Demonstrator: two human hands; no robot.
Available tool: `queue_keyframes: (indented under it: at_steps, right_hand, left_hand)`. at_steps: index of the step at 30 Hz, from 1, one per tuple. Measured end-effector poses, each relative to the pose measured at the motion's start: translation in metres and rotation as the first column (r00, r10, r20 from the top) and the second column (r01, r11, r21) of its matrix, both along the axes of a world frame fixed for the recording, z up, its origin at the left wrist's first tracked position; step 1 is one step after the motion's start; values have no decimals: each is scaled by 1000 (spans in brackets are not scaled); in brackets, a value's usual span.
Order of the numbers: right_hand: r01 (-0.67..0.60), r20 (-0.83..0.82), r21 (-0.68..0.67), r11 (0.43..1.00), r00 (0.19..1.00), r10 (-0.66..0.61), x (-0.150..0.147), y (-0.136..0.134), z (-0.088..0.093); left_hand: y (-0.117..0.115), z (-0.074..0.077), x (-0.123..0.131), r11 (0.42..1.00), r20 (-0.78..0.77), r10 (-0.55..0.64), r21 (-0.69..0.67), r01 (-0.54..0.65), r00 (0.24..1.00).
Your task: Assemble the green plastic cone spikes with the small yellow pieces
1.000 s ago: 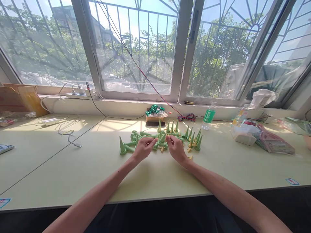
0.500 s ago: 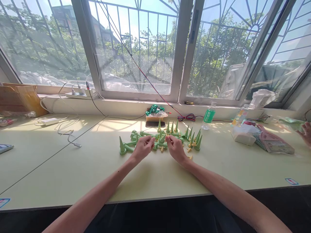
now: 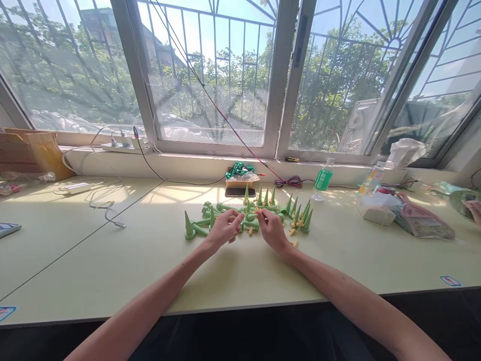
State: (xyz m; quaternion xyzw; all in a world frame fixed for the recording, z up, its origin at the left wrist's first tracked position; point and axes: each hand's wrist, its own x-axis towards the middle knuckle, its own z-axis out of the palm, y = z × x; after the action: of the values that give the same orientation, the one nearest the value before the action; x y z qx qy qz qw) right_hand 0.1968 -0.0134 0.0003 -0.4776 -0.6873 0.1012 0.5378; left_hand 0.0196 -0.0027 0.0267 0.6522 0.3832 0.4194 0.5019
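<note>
My left hand [image 3: 227, 226] is closed, thumb and forefinger pressed together beside a green plastic cone [image 3: 251, 217]. I cannot tell whether the fingers grip this cone or something smaller. Facing it, my right hand [image 3: 273, 228] pinches a small yellow fitting [image 3: 257, 212], mostly covered by the fingertips. Several green cones with round bases stand around the hands, such as one at the left [image 3: 188, 226] and one at the right [image 3: 307, 222]. Green tubular pieces [image 3: 202, 222] lie in a heap behind my left hand. Small yellow fittings [image 3: 251, 231] are scattered among them.
Behind the pile are a dark phone [image 3: 240, 192] and a small box with green straps [image 3: 240, 173]. A water bottle [image 3: 323, 179] stands back right, near tissues [image 3: 378, 208] and a pink dustpan [image 3: 424, 215]. White cables [image 3: 107, 210] lie left. Another person's hand [image 3: 474, 209] shows at right.
My left hand has shifted slightly right and turned, its lower fingers now showing. The cone between my hands looks less upright. At the far right, the other person's hand has moved lower, beside a greenish object.
</note>
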Motion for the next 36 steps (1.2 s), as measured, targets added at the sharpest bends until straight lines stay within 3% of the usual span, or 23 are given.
queue_keyframes:
  at_steps: [6, 28, 36]
  right_hand:
    - [-15, 57, 41, 999, 998, 13, 0, 0, -1]
    - [-72, 63, -41, 997, 995, 74, -1, -4, 1]
    - [-54, 77, -33, 998, 995, 57, -1, -4, -1]
  left_hand:
    - [-2, 1, 0, 998, 16, -39, -47, 40, 999]
    - [-5, 5, -2, 993, 49, -81, -81, 85, 996]
    - [-2, 0, -4, 994, -12, -94, 61, 95, 996]
